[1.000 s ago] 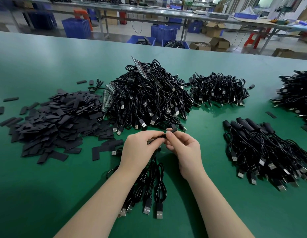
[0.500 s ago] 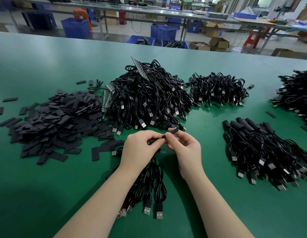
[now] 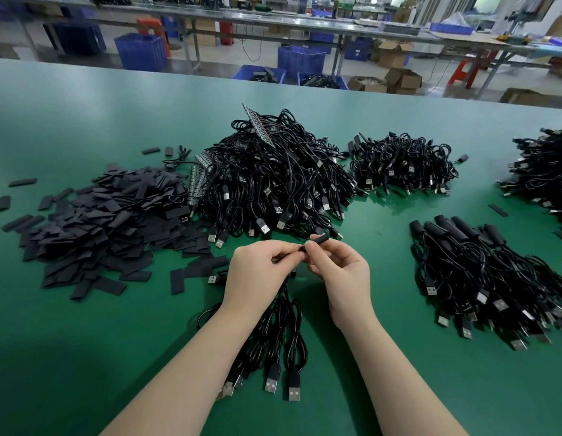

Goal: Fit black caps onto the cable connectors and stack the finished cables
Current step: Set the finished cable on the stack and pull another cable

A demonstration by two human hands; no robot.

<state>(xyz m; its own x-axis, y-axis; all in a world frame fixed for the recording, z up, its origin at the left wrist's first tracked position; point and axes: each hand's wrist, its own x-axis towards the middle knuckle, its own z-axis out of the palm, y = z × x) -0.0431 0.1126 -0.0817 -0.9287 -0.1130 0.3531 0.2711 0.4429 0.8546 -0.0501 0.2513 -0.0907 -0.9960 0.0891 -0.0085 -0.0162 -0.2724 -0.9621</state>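
Cables (image 3: pixel 275 335), some four plugs showing, trailed toward near edge under wrists. Left hand (image 3: pixel 260 275) pinched connector end; right hand (image 3: pixel 339 272) pinched cap (image 3: pixel 317 239), long axis up-right, pointing away from left grip, half seated by the look. Finished stack (image 3: pixel 487 278) lay right, nearer right hand. Beyond: one cap heap (image 3: pixel 100 228) left, three uncapped cable heaps (image 3: pixel 273 184) toward far edge.

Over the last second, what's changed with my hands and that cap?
Very little. The black cap pinched by the right hand now sticks out a bit further up and to the right of the fingers. The left hand keeps its grip on the cable end, and nothing was let go. The loose caps pile, the uncapped cables heap and the finished stack stayed put.
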